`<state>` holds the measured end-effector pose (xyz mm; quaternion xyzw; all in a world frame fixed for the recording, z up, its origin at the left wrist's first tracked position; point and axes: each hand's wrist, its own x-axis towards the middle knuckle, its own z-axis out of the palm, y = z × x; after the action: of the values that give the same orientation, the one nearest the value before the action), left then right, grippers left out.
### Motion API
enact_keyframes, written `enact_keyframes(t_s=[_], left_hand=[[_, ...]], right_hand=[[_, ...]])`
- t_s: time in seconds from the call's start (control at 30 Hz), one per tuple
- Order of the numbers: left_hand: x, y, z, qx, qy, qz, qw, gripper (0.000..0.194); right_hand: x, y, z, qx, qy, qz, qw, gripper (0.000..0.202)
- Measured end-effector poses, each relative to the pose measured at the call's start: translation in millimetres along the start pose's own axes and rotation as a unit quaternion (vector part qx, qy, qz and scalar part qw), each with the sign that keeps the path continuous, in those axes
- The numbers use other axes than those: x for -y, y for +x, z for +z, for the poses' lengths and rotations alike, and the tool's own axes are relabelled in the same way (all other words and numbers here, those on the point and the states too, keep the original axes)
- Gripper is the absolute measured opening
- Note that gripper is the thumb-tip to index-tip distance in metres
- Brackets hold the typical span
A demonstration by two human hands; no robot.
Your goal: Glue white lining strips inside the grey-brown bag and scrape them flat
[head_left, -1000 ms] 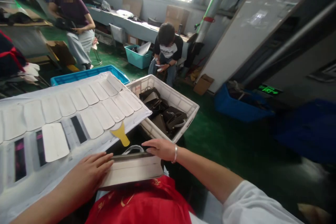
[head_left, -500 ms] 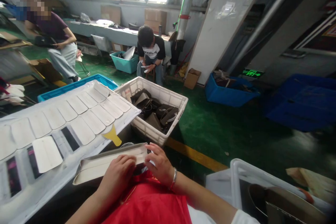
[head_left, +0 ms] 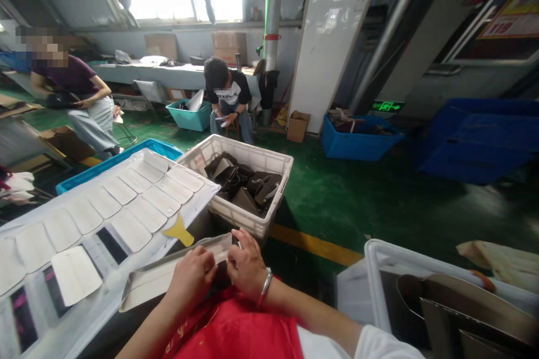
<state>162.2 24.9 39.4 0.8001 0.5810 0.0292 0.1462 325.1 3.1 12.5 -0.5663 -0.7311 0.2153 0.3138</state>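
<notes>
Over my lap, beside the table's edge, lies a long pale panel (head_left: 154, 280) with a dark rim, tilted up toward its right end. My left hand (head_left: 193, 272) has its fingers curled over the panel's near edge, closed on it. At the panel's right end my right hand (head_left: 248, 269) pinches the rim, with the thumb and fingers close together. The dark underside between my hands is partly hidden by them. A yellow scraper-like piece (head_left: 180, 230) rests on the table edge just beyond the panel.
The white-covered table (head_left: 105, 297) at left carries several pale rounded panels (head_left: 113, 196). A white crate (head_left: 240, 219) of dark pieces stands ahead, another white bin (head_left: 373, 286) at right. Blue bins (head_left: 357, 143) are farther off. One person (head_left: 229, 95) sits ahead; another (head_left: 84, 95) is at left.
The view has tilted up slightly. My right hand's fingers have closed in on the panel's end, and my left hand's fingers are more curled.
</notes>
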Motion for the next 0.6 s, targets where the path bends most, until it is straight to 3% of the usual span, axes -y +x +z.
enact_keyframes(t_s=[0.1, 0.3, 0.4, 0.5, 0.6], left_hand=[[6, 3, 1.4, 0.03, -0.04, -0.007, 0.999, 0.013], [4, 3, 0.6, 0.027, -0.033, -0.019, 0.999, 0.014], [-1, 0, -0.3, 0.014, -0.015, -0.024, 0.999, 0.017], [-4, -1, -0.5, 0.012, -0.003, -0.025, 1.0, 0.018], [-3, 1, 0.3, 0.014, -0.001, -0.024, 1.0, 0.018]], right_hand=[[0, 0, -2, 0.008, 0.002, 0.006, 1.0, 0.009], [2, 2, 2, 0.01, 0.005, 0.03, 0.999, 0.008], [0, 0, 4, -0.019, 0.002, 0.048, 0.999, 0.027], [-5, -3, 1, -0.059, -0.007, 0.113, 0.992, 0.043], [-12, -6, 1, 0.029, 0.109, 0.243, 0.963, 0.032]])
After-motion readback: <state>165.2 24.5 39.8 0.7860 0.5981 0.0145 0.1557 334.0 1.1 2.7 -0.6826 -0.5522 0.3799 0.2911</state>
